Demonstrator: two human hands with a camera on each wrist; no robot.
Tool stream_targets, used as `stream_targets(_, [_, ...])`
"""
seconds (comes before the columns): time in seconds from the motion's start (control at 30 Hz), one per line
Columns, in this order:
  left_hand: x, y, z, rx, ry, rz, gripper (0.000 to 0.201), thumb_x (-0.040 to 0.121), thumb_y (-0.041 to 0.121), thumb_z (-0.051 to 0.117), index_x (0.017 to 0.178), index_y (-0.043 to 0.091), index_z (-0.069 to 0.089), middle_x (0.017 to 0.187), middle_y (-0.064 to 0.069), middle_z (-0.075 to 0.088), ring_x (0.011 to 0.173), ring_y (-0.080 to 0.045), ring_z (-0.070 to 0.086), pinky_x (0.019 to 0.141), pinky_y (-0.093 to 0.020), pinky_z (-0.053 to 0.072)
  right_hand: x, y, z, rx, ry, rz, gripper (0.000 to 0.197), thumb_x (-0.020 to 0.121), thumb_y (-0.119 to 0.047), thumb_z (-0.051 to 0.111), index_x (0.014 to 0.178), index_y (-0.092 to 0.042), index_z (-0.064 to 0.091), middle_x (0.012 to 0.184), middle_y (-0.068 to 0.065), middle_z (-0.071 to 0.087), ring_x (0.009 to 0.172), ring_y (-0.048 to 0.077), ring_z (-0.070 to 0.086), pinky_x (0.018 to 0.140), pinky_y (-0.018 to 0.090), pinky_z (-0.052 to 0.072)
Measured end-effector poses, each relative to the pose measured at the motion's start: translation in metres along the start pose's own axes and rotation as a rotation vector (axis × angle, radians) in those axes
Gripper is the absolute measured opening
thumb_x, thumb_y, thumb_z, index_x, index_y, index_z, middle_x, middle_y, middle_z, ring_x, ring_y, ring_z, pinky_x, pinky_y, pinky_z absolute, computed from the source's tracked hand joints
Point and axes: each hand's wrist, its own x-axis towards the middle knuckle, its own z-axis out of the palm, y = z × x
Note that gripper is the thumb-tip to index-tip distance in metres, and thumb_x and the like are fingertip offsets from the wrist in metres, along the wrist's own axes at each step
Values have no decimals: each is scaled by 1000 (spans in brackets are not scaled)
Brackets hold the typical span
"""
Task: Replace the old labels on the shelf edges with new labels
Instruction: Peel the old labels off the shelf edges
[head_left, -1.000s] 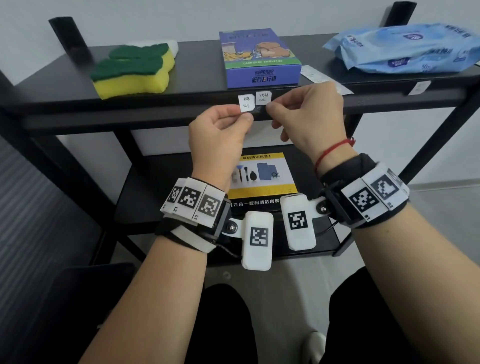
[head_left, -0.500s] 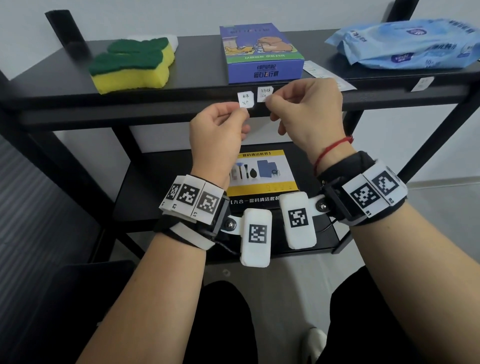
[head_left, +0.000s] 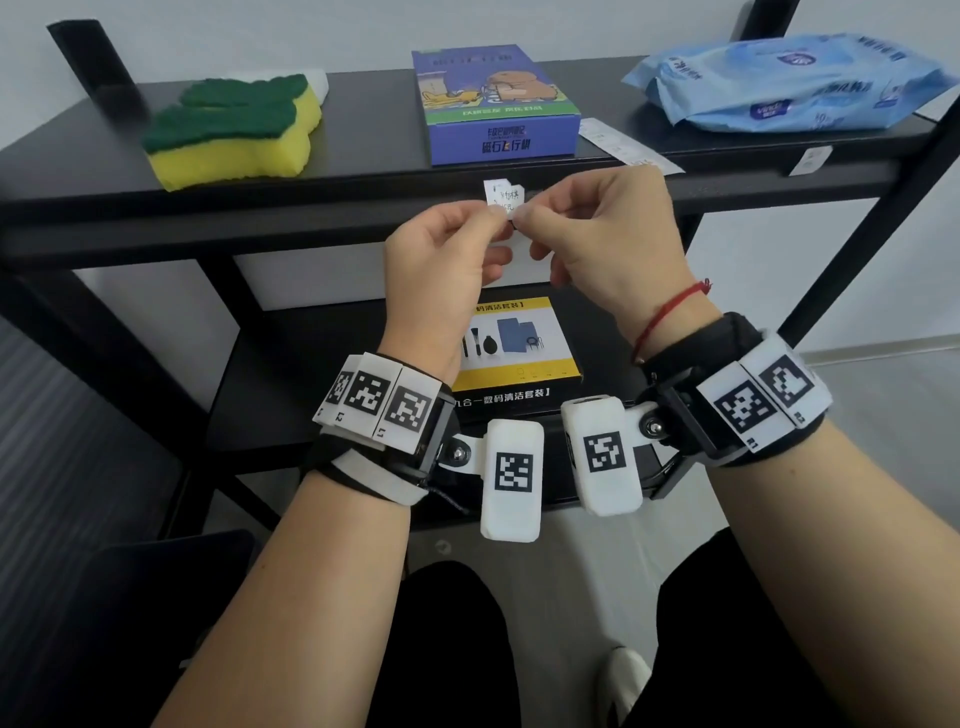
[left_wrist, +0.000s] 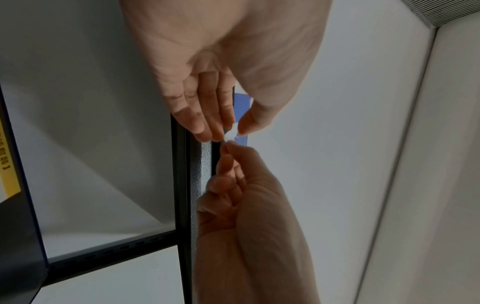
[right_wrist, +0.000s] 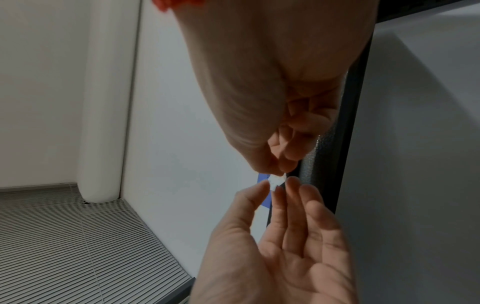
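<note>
Two small white handwritten labels (head_left: 504, 196) overlap just in front of the black top shelf's front edge (head_left: 260, 210). My left hand (head_left: 496, 219) pinches them from the left between thumb and forefinger, and my right hand (head_left: 522, 215) pinches them from the right. In the left wrist view the left hand (left_wrist: 232, 128) and the right hand (left_wrist: 225, 146) meet on the white labels (left_wrist: 231, 133) beside the shelf edge (left_wrist: 200, 156). The right wrist view shows the right hand (right_wrist: 279, 171) above and the left hand (right_wrist: 272, 187) below, both on the labels (right_wrist: 276, 180).
On the top shelf lie a green-and-yellow sponge (head_left: 234, 130), a purple boxed game (head_left: 498, 104), a white strip of labels (head_left: 623, 143) and a blue wipes pack (head_left: 789, 83). Another white label (head_left: 811, 158) sticks to the edge at the right. A yellow-and-black box (head_left: 514, 343) lies on the lower shelf.
The two labels, held apart side by side before, have been brought together and now overlap. Both hands have closed in toward each other.
</note>
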Motion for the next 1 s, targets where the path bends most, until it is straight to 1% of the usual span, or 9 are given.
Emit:
stream_targets(0.1, [-1, -4, 7, 22, -16, 14, 14, 92, 17, 71, 101, 7, 72, 90, -7, 77, 77, -13, 72, 68, -22, 54, -4, 2, -9, -24, -1, -1, 14, 87, -21, 74, 74, -16, 76, 62, 3, 72, 38, 7, 55, 43, 16, 44])
stream_targets(0.3, [-7, -9, 31, 54, -46, -6, 7, 91, 13, 66, 87, 14, 72, 80, -3, 76, 74, -13, 71, 66, -22, 54, -10, 7, -41, -108, -21, 57, 24, 87, -30, 74, 70, -13, 76, 58, -1, 70, 35, 9, 54, 39, 11, 38])
stream_targets(0.4, [-12, -15, 52, 101, -111, -67, 11, 92, 13, 64, 84, 15, 72, 80, -4, 75, 72, -11, 68, 64, -20, 54, -10, 16, -62, -144, -17, 155, 25, 89, -23, 67, 69, -12, 76, 48, -4, 66, 33, 7, 51, 39, 11, 38])
stream_targets(0.5, [-17, -26, 78, 157, -178, -133, 14, 93, 18, 63, 81, 17, 70, 81, -5, 75, 71, -9, 66, 63, -18, 54, -10, 33, -85, -185, 55, 242, 29, 89, -19, 60, 65, -11, 75, 44, -4, 64, 32, 7, 50, 37, 11, 37])
stream_targets(0.57, [-17, -34, 92, 175, -191, -156, 12, 93, 20, 63, 83, 17, 70, 83, -5, 76, 72, -10, 68, 65, -22, 55, -11, 43, -103, -201, 128, 290, 29, 88, -19, 59, 65, -10, 75, 49, -1, 67, 35, 9, 53, 37, 12, 37])
stream_targets(0.67, [-16, -40, 112, 156, -219, -175, 8, 90, 19, 66, 88, 14, 71, 83, -4, 76, 71, -10, 69, 65, -21, 54, -9, 60, -131, -170, 265, 325, 24, 86, -19, 60, 70, -9, 74, 57, 2, 68, 38, 9, 54, 38, 13, 39])
stream_targets(0.8, [-15, -37, 134, 131, -269, -170, 4, 87, 17, 72, 90, 18, 70, 87, -2, 77, 73, -9, 71, 66, -22, 54, 0, 74, -156, -122, 404, 339, 11, 86, -20, 64, 84, -12, 72, 64, 2, 70, 41, 11, 57, 41, 19, 42])
stream_targets(0.9, [-12, -32, 146, 109, -279, -161, 8, 86, 15, 75, 90, 19, 69, 84, 2, 74, 72, -10, 70, 65, -21, 54, 11, 77, -162, -86, 415, 324, 13, 89, -17, 64, 99, -13, 71, 70, 2, 71, 45, 11, 59, 44, 21, 45])
stream_targets(1.0, [-7, -29, 153, 107, -281, -153, 7, 87, 14, 74, 87, 20, 69, 81, 2, 73, 74, -12, 69, 64, -22, 53, 22, 80, -163, -61, 414, 301, 14, 92, -16, 65, 105, -12, 70, 71, 2, 71, 44, 10, 59, 44, 20, 46])
